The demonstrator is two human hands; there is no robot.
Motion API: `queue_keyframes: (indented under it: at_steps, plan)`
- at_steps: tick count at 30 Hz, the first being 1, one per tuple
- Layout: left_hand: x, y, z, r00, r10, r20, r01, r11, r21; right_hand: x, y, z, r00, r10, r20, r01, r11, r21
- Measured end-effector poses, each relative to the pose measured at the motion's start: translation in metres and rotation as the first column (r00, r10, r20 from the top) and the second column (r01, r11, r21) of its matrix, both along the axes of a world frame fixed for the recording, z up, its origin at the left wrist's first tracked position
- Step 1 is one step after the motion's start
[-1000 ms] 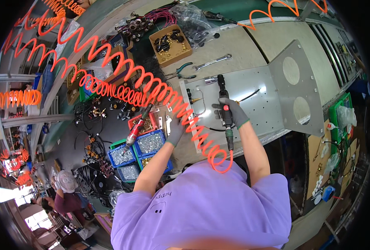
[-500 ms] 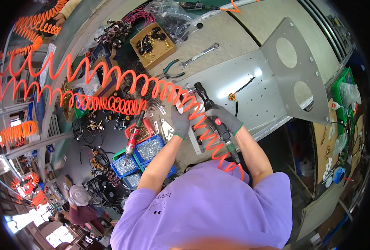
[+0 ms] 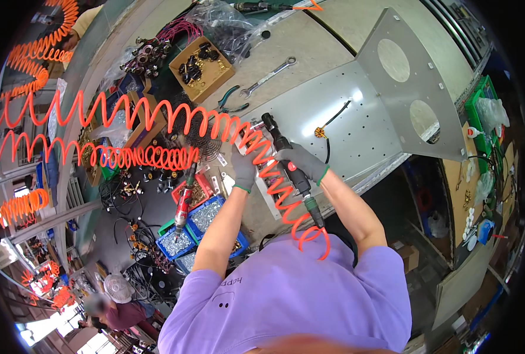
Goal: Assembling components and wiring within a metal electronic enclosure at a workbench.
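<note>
My right hand [image 3: 305, 164], in a grey glove, is closed round a black air ratchet wrench [image 3: 298, 178]. The wrench lies slantwise, its head at the near-left edge of a grey sheet-metal panel [image 3: 333, 94] and its green tail end toward me. An orange coiled air hose [image 3: 277, 194] joins that tail and crosses in front of my left hand. My left hand [image 3: 244, 171], also gloved, is at the panel's left edge beside the wrench; the hose and the metal hide its fingertips. A black cable with a yellow-orange coil [image 3: 320, 133] rises from the panel.
Left of my forearm, a red air screwdriver [image 3: 183, 203] hangs over blue bins [image 3: 169, 254] of small screws. Beyond are pliers [image 3: 233, 106], a combination wrench [image 3: 268, 77] and a cardboard box [image 3: 221, 78] of fittings. The panel's upright side with round holes [image 3: 394, 59] stands at right.
The whole scene has shifted slightly left in view. The wrench stays in my right hand, its tail and hose end swung a little left; my left hand stays by the panel's edge.
</note>
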State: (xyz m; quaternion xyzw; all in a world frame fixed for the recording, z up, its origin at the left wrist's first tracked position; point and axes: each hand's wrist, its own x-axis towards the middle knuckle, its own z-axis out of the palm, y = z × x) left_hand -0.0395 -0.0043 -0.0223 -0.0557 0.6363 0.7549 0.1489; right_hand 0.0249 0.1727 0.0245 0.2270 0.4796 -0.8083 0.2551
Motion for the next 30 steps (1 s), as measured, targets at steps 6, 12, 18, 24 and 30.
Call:
queue_keyframes:
  at_steps: [6, 12, 18, 24, 30]
  plan:
    - [0.002, 0.002, 0.009, 0.999, -0.011, 0.039, 0.013, 0.998, -0.057, -0.001, -0.003, 0.000, 0.997, 0.018, -0.072, -0.012, 0.997, 0.075]
    - [0.003, 0.007, 0.019, 0.992, 0.054, 0.110, -0.049, 0.998, -0.043, 0.000, -0.004, -0.008, 0.997, 0.034, -0.063, -0.030, 0.998, 0.057]
    - [0.002, 0.003, 0.002, 0.995, 0.067, 0.079, -0.067, 0.998, -0.003, -0.002, 0.000, -0.016, 0.996, 0.076, -0.047, -0.072, 0.994, 0.083]
    - [0.001, 0.000, 0.009, 1.000, 0.001, 0.016, 0.000, 0.997, -0.076, -0.004, 0.000, -0.012, 0.999, 0.044, -0.031, -0.043, 0.998, 0.049]
    - [-0.002, 0.006, 0.014, 0.998, 0.017, 0.057, -0.013, 0.998, -0.065, -0.006, 0.000, -0.008, 0.994, 0.067, -0.086, -0.057, 0.992, 0.111]
